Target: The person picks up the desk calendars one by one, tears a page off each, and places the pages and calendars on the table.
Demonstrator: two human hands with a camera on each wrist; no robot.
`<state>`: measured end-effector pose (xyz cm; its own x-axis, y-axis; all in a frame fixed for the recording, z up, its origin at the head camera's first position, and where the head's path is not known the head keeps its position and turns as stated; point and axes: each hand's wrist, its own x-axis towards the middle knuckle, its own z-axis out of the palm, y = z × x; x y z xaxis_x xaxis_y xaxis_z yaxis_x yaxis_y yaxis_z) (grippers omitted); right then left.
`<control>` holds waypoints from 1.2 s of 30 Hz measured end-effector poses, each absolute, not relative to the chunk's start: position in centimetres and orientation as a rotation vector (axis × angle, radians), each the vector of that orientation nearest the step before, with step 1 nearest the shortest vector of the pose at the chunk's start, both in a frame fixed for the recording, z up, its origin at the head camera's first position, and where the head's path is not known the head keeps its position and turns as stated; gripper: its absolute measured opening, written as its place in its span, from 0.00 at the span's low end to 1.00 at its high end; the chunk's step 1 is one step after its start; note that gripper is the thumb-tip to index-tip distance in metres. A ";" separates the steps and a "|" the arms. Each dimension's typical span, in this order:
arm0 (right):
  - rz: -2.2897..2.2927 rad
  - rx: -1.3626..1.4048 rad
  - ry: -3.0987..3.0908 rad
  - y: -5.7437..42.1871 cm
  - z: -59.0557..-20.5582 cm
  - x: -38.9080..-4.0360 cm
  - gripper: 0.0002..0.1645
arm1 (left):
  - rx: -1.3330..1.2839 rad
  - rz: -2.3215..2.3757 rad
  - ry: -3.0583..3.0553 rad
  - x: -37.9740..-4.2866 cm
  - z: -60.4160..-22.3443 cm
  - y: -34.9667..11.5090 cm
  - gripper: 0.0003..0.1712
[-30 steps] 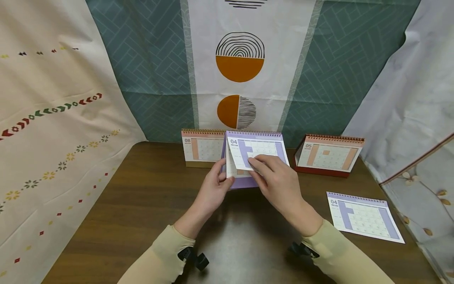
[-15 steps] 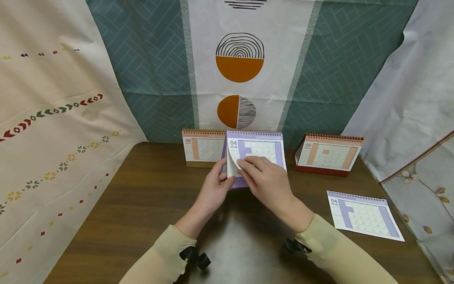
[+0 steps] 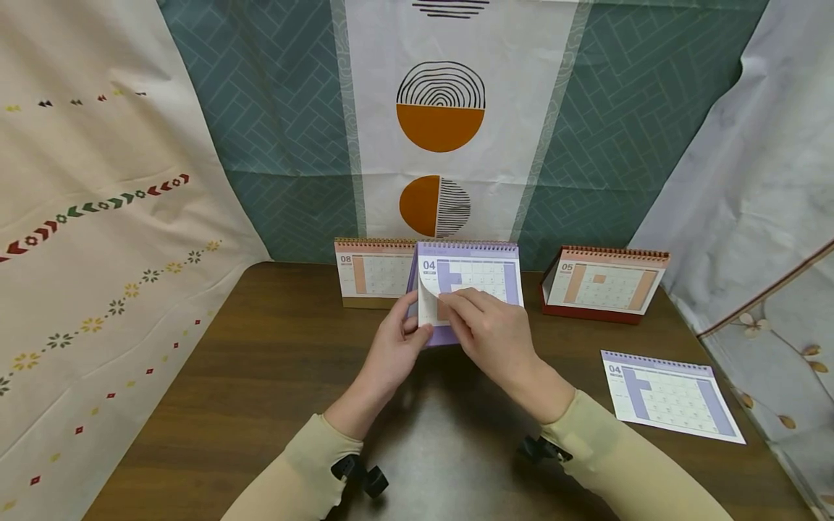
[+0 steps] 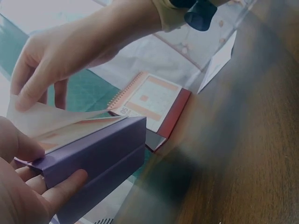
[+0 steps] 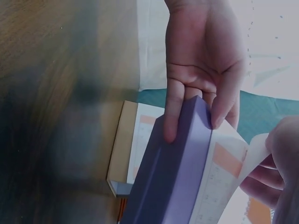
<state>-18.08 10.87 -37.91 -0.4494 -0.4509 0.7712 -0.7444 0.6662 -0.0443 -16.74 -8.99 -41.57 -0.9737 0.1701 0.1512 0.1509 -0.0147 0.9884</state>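
We see a purple calendar [image 3: 444, 335] held toward the back of the wooden worktop [image 3: 260, 376], its "04" page [image 3: 470, 272] curled up.

The person's left grip [image 3: 392, 344] holds the calendar by its lower left corner, while the right grip [image 3: 497, 331] pinches the lifted page above an orange-printed sheet [image 5: 228, 157]. To the calendar's left stands a partly hidden "08" calendar [image 3: 381, 275], to its right a red-based "05" calendar [image 3: 602, 286] and, nearer us, a loose "04" sheet [image 3: 674, 398].

Middle calendar [image 3: 481, 270]: purple, white. Right calendar [image 3: 602, 286]: red, white, orange. Tabletop [image 3: 260, 362]: brown, wood-grained. Backdrop [image 3: 280, 108]: teal, white centre, orange-and-black circles.
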 end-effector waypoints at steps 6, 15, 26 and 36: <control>0.523 0.918 -2.096 11.0 -37.8 -18.1 0.18 | 0.312 2.203 2.238 -16.9 -41.9 -8.9 0.30; 0.709 0.837 -2.138 11.4 -36.9 -18.3 0.11 | 0.277 2.196 2.257 -16.8 -42.0 -8.9 0.23; 1.171 0.532 -2.377 13.2 -33.7 -19.4 0.10 | 0.285 2.224 2.250 -16.9 -41.9 -9.0 0.20; 1.374 0.345 -2.380 14.4 -32.9 -22.3 0.17 | 0.256 2.224 2.253 -16.9 -42.0 -8.9 0.19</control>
